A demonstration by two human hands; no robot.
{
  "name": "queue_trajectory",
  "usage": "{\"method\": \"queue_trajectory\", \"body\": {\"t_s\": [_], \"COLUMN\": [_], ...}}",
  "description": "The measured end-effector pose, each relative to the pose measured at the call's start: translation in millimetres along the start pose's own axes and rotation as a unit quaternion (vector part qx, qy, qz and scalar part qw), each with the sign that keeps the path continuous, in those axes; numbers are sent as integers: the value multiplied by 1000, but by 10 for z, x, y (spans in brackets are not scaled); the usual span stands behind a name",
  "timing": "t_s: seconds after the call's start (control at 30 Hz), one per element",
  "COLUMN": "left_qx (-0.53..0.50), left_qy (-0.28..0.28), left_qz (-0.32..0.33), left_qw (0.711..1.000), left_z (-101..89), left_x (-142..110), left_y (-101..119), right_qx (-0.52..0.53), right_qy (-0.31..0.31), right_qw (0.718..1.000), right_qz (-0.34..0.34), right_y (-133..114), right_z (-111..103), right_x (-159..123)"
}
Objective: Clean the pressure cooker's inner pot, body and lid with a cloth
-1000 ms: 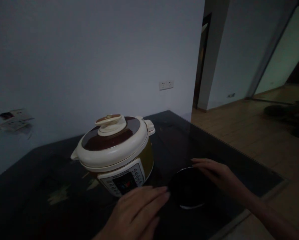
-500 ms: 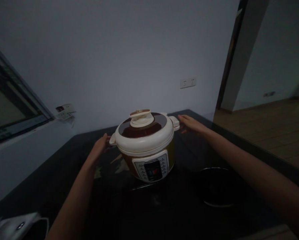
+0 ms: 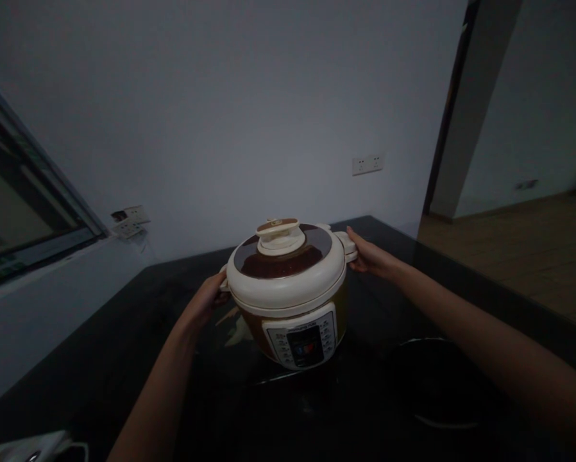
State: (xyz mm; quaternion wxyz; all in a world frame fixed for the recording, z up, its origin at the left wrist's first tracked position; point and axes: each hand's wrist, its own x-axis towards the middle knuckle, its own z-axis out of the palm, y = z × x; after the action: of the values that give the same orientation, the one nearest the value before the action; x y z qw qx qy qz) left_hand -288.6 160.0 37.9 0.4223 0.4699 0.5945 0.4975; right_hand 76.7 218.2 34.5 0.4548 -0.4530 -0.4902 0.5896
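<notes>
An electric pressure cooker [image 3: 288,295] with a white rim, a dark glossy lid top and a front button panel stands upright on a black countertop [image 3: 172,282]. Its lid knob [image 3: 281,236] is cream with a brown top. My left hand [image 3: 210,296] is closed around the cooker's left side handle, the fingers partly hidden behind it. On the opposite side my right hand [image 3: 367,253] grips the right side handle [image 3: 348,246], thumb above and fingers beneath.
Right of the cooker lies a round black pan or plate [image 3: 442,378], hard to make out in the dark. A white object with a cable [image 3: 33,446] sits at the lower left. Wall sockets [image 3: 367,164] are behind, and a window [image 3: 28,186] is at the left.
Both hands have closed onto the side handles, where before they were beside them with looser fingers. The cooker appears slightly lower and further right in view, as does the background.
</notes>
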Motion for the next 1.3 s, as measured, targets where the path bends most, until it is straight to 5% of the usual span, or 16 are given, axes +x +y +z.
{"method": "queue_trajectory", "body": {"t_s": [0.73, 1.0, 1.3], "left_qx": [-8, -35, -98], "left_qy": [40, 1, -57], "left_qz": [-11, 7, 86], "left_qw": [999, 999, 990], "left_z": [84, 35, 387], "left_x": [-25, -28, 185], "left_y": [93, 26, -70], "right_qx": [35, 51, 45], "right_qy": [85, 112, 178], "right_qw": [995, 990, 980], "right_qz": [-44, -75, -82], "right_y": [10, -70, -71], "right_z": [103, 170, -73], "right_x": [-14, -49, -9]}}
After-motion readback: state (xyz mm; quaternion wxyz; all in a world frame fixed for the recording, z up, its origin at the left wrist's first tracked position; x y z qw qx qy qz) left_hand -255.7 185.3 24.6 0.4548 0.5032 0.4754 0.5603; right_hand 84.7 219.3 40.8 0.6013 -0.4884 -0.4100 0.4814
